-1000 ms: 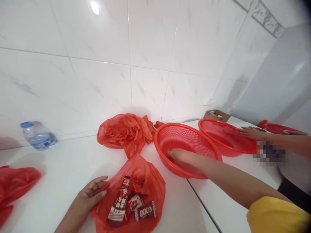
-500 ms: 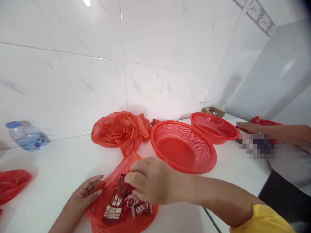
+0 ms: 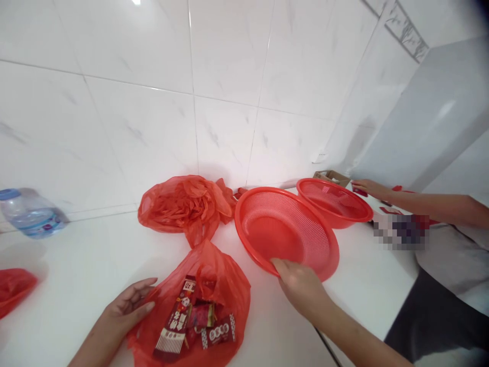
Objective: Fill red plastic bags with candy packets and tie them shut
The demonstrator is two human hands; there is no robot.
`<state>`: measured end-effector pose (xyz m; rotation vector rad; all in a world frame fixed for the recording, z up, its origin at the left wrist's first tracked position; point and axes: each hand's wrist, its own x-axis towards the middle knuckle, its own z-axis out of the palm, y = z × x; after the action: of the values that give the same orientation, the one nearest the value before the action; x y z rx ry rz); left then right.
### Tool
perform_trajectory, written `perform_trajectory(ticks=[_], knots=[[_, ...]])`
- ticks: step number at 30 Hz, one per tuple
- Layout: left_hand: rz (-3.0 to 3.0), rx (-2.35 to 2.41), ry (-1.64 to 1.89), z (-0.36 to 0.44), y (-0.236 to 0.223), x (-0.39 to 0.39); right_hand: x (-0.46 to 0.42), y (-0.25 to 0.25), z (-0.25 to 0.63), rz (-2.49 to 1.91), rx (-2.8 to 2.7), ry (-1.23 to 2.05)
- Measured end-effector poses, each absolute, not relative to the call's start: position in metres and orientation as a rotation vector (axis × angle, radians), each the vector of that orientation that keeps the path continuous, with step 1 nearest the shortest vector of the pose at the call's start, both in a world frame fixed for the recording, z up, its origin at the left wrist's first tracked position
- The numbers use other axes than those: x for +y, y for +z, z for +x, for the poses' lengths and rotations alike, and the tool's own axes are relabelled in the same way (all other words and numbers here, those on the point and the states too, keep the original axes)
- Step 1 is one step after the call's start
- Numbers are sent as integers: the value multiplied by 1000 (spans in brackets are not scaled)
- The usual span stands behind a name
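In front of me lies a red plastic bag, its mouth spread. Inside are a long dark-red snack packet, a smaller brown packet with white round marks and a shiny pink-red packet. Against the bag's left edge rests my left hand, thumb and fingers apart, holding nothing. My right hand grips the near rim of a red perforated basket, fingers hooked over the edge. I see nothing inside that basket.
A second red basket stands behind, where a co-worker's hand holds a small red packet. A crumpled red bag lies by the wall, a cardboard box at the back. Left are a water bottle and another red bag.
My right hand has left the packets in the bag and moved right onto the basket's rim. The basket is slightly tilted. The co-worker's hand has shifted left, toward the second basket.
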<state>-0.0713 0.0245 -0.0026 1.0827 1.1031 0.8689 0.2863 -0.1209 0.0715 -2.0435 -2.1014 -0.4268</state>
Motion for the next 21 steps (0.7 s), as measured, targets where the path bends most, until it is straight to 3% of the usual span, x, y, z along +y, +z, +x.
perform_trajectory(ticks=[5,11,15,21], knots=[[1103,1149,895,-70,-1,23,-137,48,281,-2113,-2189,-545],[1161,1122,874,-71,0,20,-116,74,296,-2111,-2177,-516],[1180,1131,915,-71,10,5,-108,87,290,-1835,-2048,-649],[1235,1395,919,-82,23,-42,-126,86,230,-1307,-2125,-320]])
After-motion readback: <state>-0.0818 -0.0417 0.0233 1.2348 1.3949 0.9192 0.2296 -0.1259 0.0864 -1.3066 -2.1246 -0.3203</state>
